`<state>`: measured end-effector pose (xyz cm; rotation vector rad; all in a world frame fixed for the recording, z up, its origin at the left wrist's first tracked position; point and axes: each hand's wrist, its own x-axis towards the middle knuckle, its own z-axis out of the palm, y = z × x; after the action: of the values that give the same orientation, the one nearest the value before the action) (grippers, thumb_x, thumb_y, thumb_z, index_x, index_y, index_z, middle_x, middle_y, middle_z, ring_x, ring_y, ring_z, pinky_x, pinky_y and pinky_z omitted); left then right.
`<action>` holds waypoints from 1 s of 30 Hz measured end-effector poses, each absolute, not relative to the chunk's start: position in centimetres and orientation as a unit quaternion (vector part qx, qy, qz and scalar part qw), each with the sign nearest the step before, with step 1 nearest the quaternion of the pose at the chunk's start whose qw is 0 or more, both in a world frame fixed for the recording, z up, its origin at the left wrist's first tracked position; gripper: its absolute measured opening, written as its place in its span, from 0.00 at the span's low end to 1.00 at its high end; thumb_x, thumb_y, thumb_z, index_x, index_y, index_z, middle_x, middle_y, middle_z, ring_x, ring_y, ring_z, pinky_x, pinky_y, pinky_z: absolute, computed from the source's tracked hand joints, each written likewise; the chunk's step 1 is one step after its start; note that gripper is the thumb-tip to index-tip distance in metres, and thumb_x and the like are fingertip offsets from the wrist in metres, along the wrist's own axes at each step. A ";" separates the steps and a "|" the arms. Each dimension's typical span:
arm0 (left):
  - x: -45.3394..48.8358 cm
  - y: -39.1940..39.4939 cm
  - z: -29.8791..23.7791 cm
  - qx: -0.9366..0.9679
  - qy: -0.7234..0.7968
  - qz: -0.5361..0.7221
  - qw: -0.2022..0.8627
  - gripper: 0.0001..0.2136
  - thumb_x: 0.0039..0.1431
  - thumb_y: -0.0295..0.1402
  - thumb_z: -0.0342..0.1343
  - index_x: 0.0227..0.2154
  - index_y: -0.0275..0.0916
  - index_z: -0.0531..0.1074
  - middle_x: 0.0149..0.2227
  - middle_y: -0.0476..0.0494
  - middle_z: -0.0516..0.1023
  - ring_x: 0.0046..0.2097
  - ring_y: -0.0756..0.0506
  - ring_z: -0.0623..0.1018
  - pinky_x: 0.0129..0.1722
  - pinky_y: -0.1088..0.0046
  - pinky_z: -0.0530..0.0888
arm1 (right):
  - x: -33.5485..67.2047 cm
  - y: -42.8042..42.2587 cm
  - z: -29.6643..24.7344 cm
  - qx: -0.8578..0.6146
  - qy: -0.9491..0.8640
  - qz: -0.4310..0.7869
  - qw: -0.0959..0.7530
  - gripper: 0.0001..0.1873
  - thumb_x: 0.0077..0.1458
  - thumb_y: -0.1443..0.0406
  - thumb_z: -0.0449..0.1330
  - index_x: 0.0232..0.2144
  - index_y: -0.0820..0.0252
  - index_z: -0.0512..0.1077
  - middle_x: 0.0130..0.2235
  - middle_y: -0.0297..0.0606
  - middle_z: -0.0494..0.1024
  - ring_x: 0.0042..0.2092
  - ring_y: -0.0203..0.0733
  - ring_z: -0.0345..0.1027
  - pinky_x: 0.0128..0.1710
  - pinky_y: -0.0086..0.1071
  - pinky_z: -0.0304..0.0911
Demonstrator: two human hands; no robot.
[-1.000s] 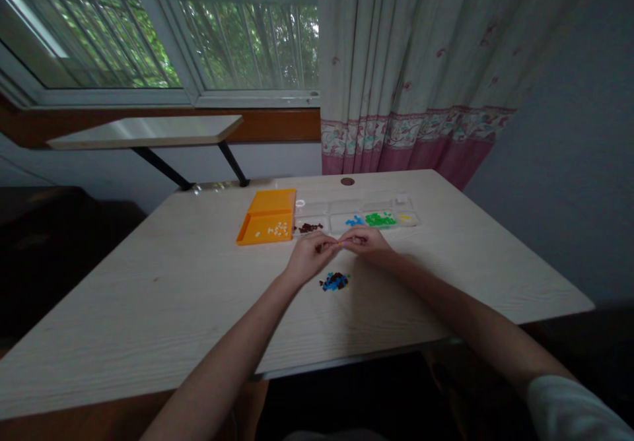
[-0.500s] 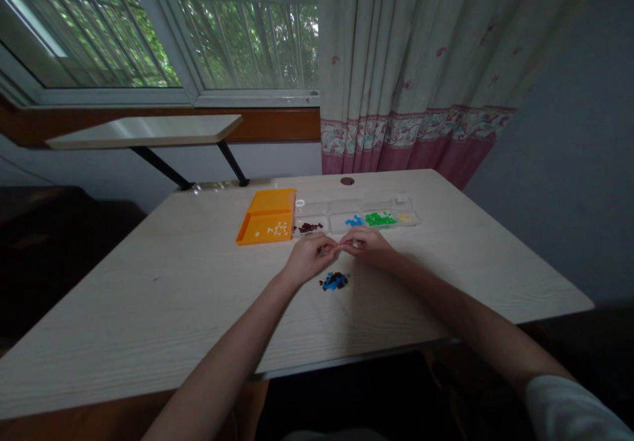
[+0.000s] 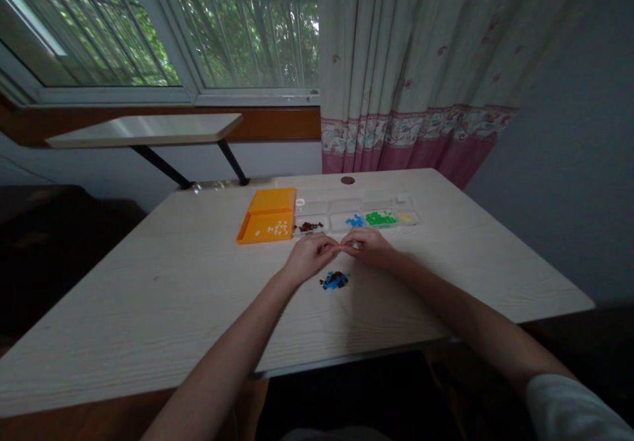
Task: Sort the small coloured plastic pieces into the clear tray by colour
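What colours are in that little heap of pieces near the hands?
The heap is mostly blue and dark brown, best seen in the head view.

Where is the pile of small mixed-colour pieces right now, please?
In the head view, the pile lies on the table, slightly right of the picture's centre and below where the left hand and right hand come together.

A tiny yellow-orange piece shows a little below and right of the frame's centre, pinched between the fingers. It appears only as a speck, too small for its shape or tilt to be told.
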<state>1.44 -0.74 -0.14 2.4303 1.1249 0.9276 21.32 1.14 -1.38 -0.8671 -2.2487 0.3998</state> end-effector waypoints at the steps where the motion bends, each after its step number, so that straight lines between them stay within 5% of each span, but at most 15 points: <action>1: 1.4 -0.7 -0.1 0.847 0.394 0.322 0.154 0.09 0.55 0.35 0.52 0.30 0.37 0.75 0.23 0.48 0.72 0.25 0.52 0.68 0.26 0.78 0.63 | 21.3 1.1 -1.3 -0.331 -0.864 0.152 0.348 0.07 0.51 0.62 0.58 0.30 0.59 0.74 0.28 0.36 0.74 0.31 0.34 0.66 0.32 0.27 0.60; 12: -0.6 -0.2 0.8 0.854 0.341 0.148 0.365 0.07 0.48 0.32 0.55 0.26 0.35 0.75 0.20 0.51 0.69 0.22 0.54 0.65 0.22 0.81 0.60 | 23.0 1.1 0.8 -0.337 -0.804 -0.007 0.490 0.07 0.53 0.64 0.56 0.29 0.59 0.73 0.29 0.40 0.75 0.28 0.35 0.66 0.28 0.29 0.62; 21: -0.6 0.0 0.6 0.864 0.367 0.087 0.334 0.07 0.49 0.30 0.52 0.28 0.34 0.74 0.22 0.50 0.70 0.24 0.54 0.65 0.24 0.82 0.59 | 23.2 1.0 1.9 -0.261 -0.785 -0.091 0.555 0.02 0.51 0.69 0.59 0.30 0.60 0.72 0.28 0.36 0.76 0.26 0.32 0.66 0.27 0.26 0.63; 25: -0.6 -0.1 1.0 0.871 0.399 0.092 0.271 0.08 0.51 0.30 0.50 0.29 0.35 0.74 0.22 0.50 0.70 0.25 0.53 0.66 0.25 0.81 0.59 | 24.0 1.4 2.1 -0.285 -0.806 -0.090 0.511 0.04 0.52 0.67 0.58 0.30 0.61 0.72 0.29 0.37 0.76 0.28 0.32 0.67 0.28 0.25 0.62; 30: -0.5 -0.2 1.4 0.876 0.428 0.097 0.202 0.09 0.54 0.33 0.49 0.29 0.36 0.73 0.24 0.48 0.72 0.26 0.51 0.68 0.25 0.79 0.59 | 28.1 3.3 3.1 -0.418 -0.849 -0.033 0.320 0.09 0.54 0.63 0.55 0.32 0.60 0.73 0.30 0.37 0.75 0.29 0.33 0.66 0.29 0.25 0.58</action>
<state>-0.48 -0.24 1.38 2.4444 1.1943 0.2721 28.13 3.27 3.08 -1.0992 -2.2327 -0.0858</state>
